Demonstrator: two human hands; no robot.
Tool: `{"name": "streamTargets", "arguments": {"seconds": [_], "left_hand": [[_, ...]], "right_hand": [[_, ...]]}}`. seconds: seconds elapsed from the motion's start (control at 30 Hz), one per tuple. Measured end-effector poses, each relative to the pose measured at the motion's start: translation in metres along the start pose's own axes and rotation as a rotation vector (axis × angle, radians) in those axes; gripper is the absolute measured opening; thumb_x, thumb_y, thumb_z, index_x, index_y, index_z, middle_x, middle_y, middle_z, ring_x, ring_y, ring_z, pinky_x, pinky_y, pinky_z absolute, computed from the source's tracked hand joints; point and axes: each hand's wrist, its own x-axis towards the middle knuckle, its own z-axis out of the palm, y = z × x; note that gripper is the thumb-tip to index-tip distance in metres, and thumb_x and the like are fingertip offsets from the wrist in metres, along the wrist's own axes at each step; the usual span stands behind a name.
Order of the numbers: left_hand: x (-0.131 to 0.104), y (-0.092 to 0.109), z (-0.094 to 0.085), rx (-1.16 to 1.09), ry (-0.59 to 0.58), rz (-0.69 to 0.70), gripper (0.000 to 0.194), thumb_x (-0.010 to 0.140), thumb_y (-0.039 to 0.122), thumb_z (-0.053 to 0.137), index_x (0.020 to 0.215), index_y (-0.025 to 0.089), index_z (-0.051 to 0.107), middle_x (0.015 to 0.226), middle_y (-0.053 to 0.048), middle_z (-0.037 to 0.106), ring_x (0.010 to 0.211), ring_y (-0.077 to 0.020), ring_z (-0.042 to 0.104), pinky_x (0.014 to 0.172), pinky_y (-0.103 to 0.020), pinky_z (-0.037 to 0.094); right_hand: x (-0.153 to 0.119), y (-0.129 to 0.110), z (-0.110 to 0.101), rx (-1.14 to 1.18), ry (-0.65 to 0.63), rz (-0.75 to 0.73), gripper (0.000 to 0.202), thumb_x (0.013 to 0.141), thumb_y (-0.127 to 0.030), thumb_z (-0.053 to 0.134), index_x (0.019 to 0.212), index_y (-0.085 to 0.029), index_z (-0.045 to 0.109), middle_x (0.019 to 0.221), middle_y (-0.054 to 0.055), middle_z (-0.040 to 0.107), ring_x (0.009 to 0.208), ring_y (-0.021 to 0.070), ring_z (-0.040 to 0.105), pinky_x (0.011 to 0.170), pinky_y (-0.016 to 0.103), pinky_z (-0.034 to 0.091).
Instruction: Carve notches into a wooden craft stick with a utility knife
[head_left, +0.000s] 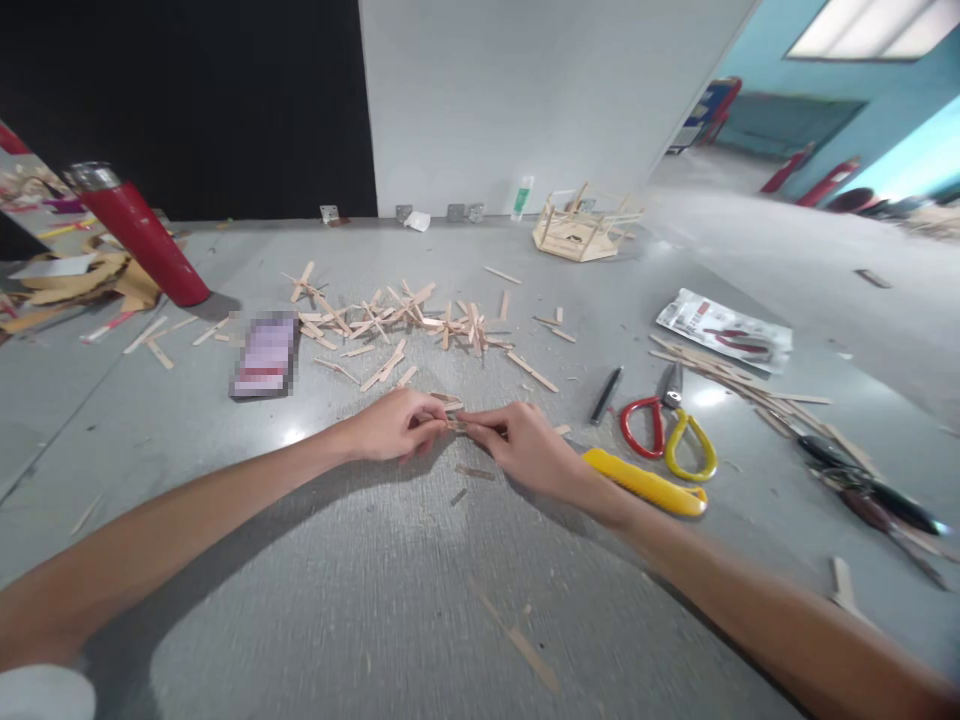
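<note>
My left hand (397,424) and my right hand (525,450) meet at the middle of the grey table, fingertips almost touching. Between them they pinch small pieces of thin wooden stick (453,424), partly hidden by the fingers. Just behind lies a long pile of cut wooden sticks (397,312). A yellow utility knife (645,484) rests beside my right forearm. Farther right are scissors (670,425) with one red and one yellow handle loop, and a short black pen-like tool (607,396).
A red flask (146,240) stands back left near cardboard scraps (112,275). A phone (266,355) lies left of the pile. At the back are a stick-built frame (581,235) and a small tube (521,198). Rightward lie a white packet (724,330), long sticks (739,378) and dark-handled pliers (862,485).
</note>
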Motion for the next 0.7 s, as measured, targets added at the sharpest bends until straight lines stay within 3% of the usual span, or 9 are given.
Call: {"name": "streamTargets", "arguments": {"seconds": [0.23,0.5,0.6,0.7], "left_hand": [[-0.0002,0.0001,-0.0017,-0.009,-0.007,0.021,0.024,0.097,0.027,0.047,0.077,0.017,0.056,0.061,0.001,0.061,0.041,-0.0079,0.053,0.046,-0.018,0.041],[0.0001,-0.0003,-0.0015,-0.022,-0.018,0.006,0.025,0.097,0.03,0.047,0.079,0.017,0.058,0.06,0.001,0.06,0.042,-0.0088,0.052,0.046,-0.02,0.04],[0.0,0.0005,-0.0026,-0.012,-0.029,0.001,0.025,0.098,0.031,0.047,0.079,0.017,0.058,0.061,0.0,0.061,0.043,-0.0094,0.053,0.047,-0.02,0.041],[0.0,0.0013,-0.0038,-0.007,-0.042,0.001,0.028,0.099,0.033,0.046,0.081,0.017,0.058,0.063,0.0,0.062,0.044,-0.0098,0.054,0.049,-0.022,0.042]], "right_hand": [[0.0011,0.0015,-0.0031,0.038,-0.041,-0.016,0.037,0.092,-0.033,0.047,0.113,-0.024,0.076,0.068,-0.003,0.066,0.06,0.0125,0.045,0.06,0.025,0.037],[0.003,-0.0012,-0.009,0.081,-0.111,-0.025,0.038,0.094,-0.034,0.046,0.109,-0.019,0.077,0.056,-0.005,0.047,0.055,0.0097,0.036,0.054,0.023,0.03],[0.0027,0.0,-0.0081,0.057,-0.102,-0.03,0.037,0.094,-0.033,0.046,0.108,-0.02,0.078,0.056,-0.005,0.053,0.055,0.0098,0.039,0.054,0.023,0.031],[0.0004,0.0007,-0.0045,0.031,-0.042,-0.062,0.034,0.094,-0.029,0.047,0.11,-0.024,0.077,0.07,-0.003,0.07,0.061,0.0129,0.053,0.06,0.024,0.039]]}}
